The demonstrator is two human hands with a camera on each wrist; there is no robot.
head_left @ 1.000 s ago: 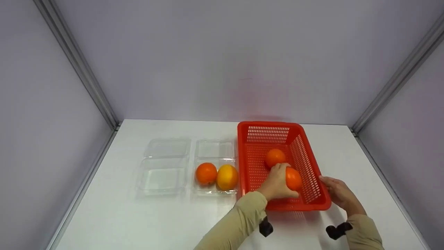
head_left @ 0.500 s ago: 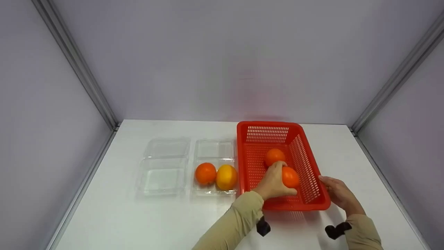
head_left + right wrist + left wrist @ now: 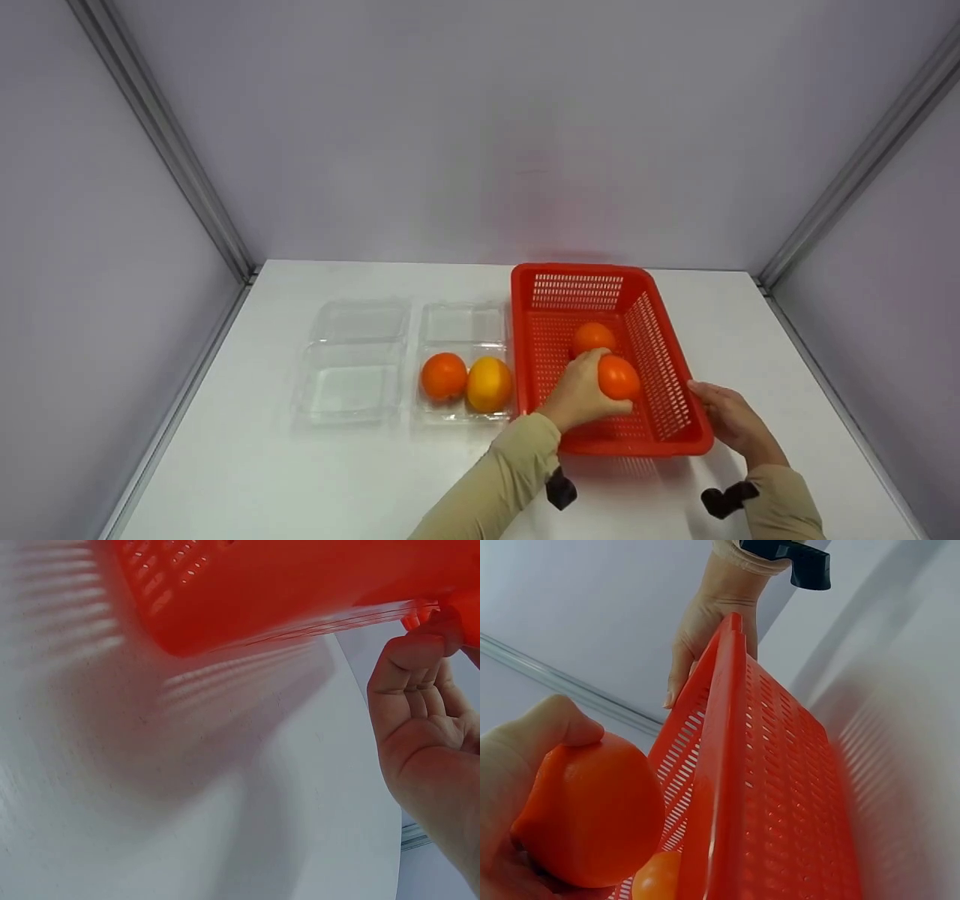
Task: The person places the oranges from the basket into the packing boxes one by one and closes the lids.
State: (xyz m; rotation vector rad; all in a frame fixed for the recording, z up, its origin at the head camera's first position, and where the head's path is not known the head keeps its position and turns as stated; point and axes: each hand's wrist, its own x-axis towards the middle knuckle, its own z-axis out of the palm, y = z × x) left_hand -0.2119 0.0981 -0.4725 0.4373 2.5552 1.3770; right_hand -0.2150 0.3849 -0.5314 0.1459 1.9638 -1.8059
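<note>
Head: the left hand (image 3: 581, 394) holds an orange (image 3: 619, 377) within the outline of a basket (image 3: 630, 448), slightly further left than a second ago. Left wrist: its thumb (image 3: 562, 720) lies on the orange. Right wrist: the right hand (image 3: 424, 709) pinches the basket.

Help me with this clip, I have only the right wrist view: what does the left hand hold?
Observer: The left hand grips an orange fruit.
Operator: Is anything lying inside the basket?
Observer: Yes, a second orange fruit lies on its floor, beyond the left hand.
Operator: And what stands next to the basket, on the left?
Observer: An open clear tub holding a yellow fruit and a third orange fruit.
</note>
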